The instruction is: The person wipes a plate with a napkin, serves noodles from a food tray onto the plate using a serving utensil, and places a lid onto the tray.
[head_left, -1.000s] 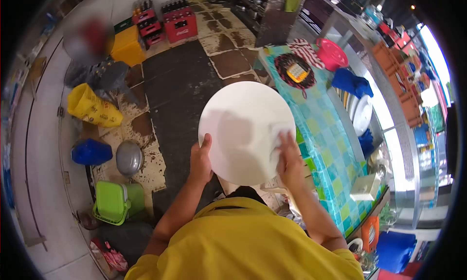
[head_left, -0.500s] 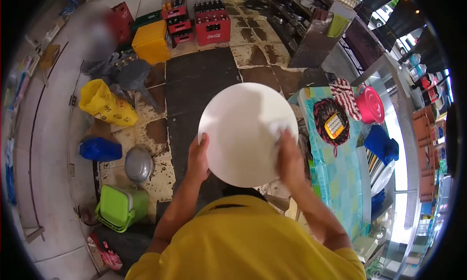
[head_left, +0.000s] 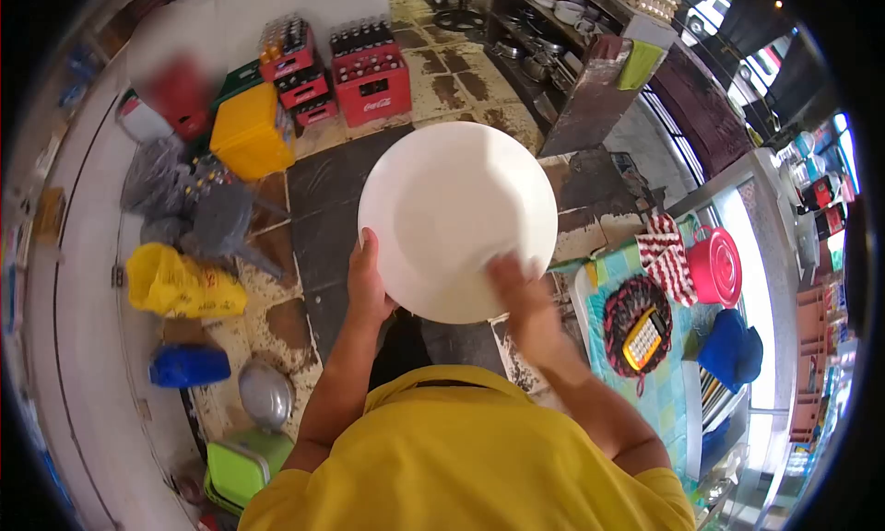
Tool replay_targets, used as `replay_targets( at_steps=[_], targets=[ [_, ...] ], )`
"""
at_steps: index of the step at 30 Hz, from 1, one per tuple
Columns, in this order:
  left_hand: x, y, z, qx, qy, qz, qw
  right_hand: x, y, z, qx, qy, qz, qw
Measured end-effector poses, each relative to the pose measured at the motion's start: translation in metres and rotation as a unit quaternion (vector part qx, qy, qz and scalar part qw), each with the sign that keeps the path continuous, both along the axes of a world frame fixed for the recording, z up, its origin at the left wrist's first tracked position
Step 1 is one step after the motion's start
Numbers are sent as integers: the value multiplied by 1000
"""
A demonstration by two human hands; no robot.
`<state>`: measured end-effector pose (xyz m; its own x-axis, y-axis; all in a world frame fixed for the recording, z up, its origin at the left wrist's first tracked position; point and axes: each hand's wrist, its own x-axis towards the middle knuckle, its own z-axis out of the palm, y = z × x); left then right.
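A large round white plate (head_left: 452,208) is held up in front of my body, its face toward the camera. My left hand (head_left: 367,277) grips its lower left edge, thumb on the face and the other fingers hidden behind. Over the lower right part of the plate is my right hand (head_left: 521,296), fingers bent together and blurred by motion. Something pale may be under those fingers, but I cannot make out what it is.
Red bottle crates (head_left: 373,88) and a yellow box (head_left: 249,133) stand ahead. At left are a yellow bag (head_left: 180,282), a blue container (head_left: 189,366), a metal pot lid (head_left: 265,393) and a green bin (head_left: 241,466). A covered table (head_left: 664,393) with a calculator (head_left: 644,339) is at right.
My right hand has moved left and down across the plate toward its lower middle. My left hand keeps its hold on the edge. The view of the room has shifted.
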<state>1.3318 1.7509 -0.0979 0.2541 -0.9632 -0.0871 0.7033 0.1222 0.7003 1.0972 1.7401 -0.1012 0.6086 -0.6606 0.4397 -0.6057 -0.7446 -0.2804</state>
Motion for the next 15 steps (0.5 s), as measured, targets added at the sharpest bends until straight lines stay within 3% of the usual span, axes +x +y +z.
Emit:
replay_targets(
  at_steps=[3,4,7,9,10,12,15],
  targets=[
    [23,-77,2,17,-86,-82,993,16,-127,18,-56,-34,-177,982],
    [25,-103,1,11,-110,-112,988,37,-158,27,-53,-78,-185,978],
    [31,-187,6,-23,-158,-175,972,110,-213,20,-18,-142,-121,982],
    [35,-234,10,-40,-150,-196,968,128,-208,29,52,-112,-47,991],
    [33,-262,-10,-1,-69,-168,983,126,-205,21,70,-93,-43,992],
    [31,-303,4,16,-73,-187,980,93,-203,4,89,-91,-56,990],
    [14,-364,11,-15,-99,-267,959,19,-254,3,43,11,-207,977]
  ],
)
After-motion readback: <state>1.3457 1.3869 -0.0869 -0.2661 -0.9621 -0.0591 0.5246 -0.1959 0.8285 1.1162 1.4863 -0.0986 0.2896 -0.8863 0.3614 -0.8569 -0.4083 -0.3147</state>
